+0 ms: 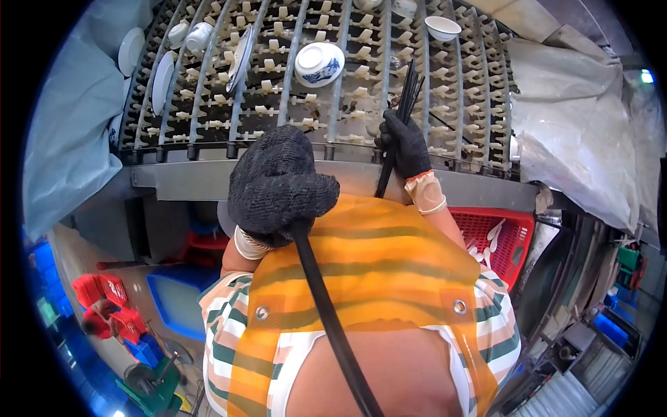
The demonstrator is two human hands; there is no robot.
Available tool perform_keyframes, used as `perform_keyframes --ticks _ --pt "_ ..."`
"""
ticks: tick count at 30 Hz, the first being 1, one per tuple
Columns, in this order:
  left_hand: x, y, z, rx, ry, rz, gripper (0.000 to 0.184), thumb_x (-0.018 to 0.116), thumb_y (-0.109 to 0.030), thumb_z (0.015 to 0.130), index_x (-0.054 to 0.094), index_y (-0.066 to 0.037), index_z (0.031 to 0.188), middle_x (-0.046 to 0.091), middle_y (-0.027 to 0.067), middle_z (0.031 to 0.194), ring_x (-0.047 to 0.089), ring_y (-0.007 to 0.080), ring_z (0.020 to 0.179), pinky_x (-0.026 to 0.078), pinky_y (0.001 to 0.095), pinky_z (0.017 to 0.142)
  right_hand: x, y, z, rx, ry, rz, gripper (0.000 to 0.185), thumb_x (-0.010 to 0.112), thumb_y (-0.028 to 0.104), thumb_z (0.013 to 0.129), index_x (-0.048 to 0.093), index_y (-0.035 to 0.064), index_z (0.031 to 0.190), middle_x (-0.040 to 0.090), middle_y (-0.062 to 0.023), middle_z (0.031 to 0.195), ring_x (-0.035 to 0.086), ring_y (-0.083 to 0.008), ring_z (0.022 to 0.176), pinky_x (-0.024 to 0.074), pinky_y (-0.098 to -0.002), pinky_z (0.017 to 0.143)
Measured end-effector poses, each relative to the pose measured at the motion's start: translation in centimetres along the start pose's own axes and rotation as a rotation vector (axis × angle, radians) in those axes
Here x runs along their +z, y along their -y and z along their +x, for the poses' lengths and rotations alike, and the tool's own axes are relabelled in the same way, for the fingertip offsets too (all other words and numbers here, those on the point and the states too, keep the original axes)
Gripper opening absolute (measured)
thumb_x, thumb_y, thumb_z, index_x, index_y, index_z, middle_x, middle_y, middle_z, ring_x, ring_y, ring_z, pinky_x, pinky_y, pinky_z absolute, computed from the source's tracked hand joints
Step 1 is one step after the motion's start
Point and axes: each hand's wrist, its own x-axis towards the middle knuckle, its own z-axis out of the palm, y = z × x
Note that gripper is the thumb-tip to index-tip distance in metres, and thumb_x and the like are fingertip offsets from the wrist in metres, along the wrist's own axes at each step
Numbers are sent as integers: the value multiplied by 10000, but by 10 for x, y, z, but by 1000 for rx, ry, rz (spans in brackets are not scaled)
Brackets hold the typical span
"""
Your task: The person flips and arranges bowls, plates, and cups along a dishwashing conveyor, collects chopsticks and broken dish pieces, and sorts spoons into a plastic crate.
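My right hand (406, 144), in a black glove, is closed round a bundle of black chopsticks (409, 94) near the front edge of the conveyor (333, 149). The chopsticks stand nearly upright in the view, their ends showing above and below the fist. Closer to the camera, my left hand (278, 184), also black-gloved, is curled shut. From it a long black stick (330, 313), which looks like a chopstick, runs down past the apron (368, 264). The left fingertips are partly hidden. A white bowl with blue pattern (319, 64) lies upside down on the conveyor ahead of both hands.
More bowls, including a white bowl (442, 28), and a tilted plate (163, 82) sit among the conveyor's pegs. Below right is a red basket (511, 243) with white spoons (494, 236). A blue bin (177, 299) stands lower left; plastic sheeting (577, 118) hangs at the sides.
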Motion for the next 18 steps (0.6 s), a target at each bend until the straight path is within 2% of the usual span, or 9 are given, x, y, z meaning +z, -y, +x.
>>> perform_keyframes --ticks 1,2,3,8,18 --pt "32 -20 32 137 56 532 445 437 -324 894 438 -73 1261 427 99 1282 385 227 1201 261 342 1040 -1 1 -1 -5 7 -10 181 628 176 831 503 82 923 484 -13 702 476 -108 548 455 -254 537" --pt "53 -36 52 257 85 791 424 450 -306 881 455 -73 1234 441 99 1252 400 231 1178 274 344 1027 -1 1 -1 -4 1 -13 181 628 176 831 503 82 923 484 -13 702 476 -108 548 455 -254 537" --pt "67 -48 63 338 92 881 403 464 -289 868 471 -74 1208 455 98 1221 415 234 1156 287 345 1013 -2 2 0 7 -17 -18 180 625 182 831 504 83 920 484 -11 701 476 -106 546 454 -253 535" --pt "96 -73 83 402 51 854 302 532 -200 801 552 -76 1076 523 97 1069 489 253 1042 351 353 944 -9 9 0 3 -38 -57 173 611 204 832 502 84 892 482 -5 705 475 -97 542 454 -252 528" --pt "115 -74 86 402 22 986 165 655 -42 681 698 -81 836 644 96 793 621 286 836 468 367 817 -27 12 -2 -6 -30 -83 196 623 215 833 509 74 905 490 -10 715 485 -98 567 465 -254 557"
